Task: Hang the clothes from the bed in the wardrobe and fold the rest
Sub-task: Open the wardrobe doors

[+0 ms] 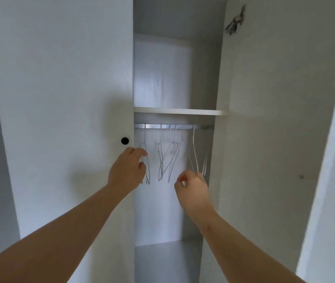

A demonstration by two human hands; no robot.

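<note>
Left hand (127, 170), right hand (193, 187), fingers (142, 153) curled by wire hangers (161, 158), grips unclear, white wardrobe (60, 78), rail (183, 126), shelf (178, 111)

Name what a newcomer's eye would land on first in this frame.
Two bare arms reach into an open wardrobe, the left hand at the leftmost wire hanger and the right hand at the rightmost hangers. Empty wire hangers hang from the metal rail under a white shelf.
</note>
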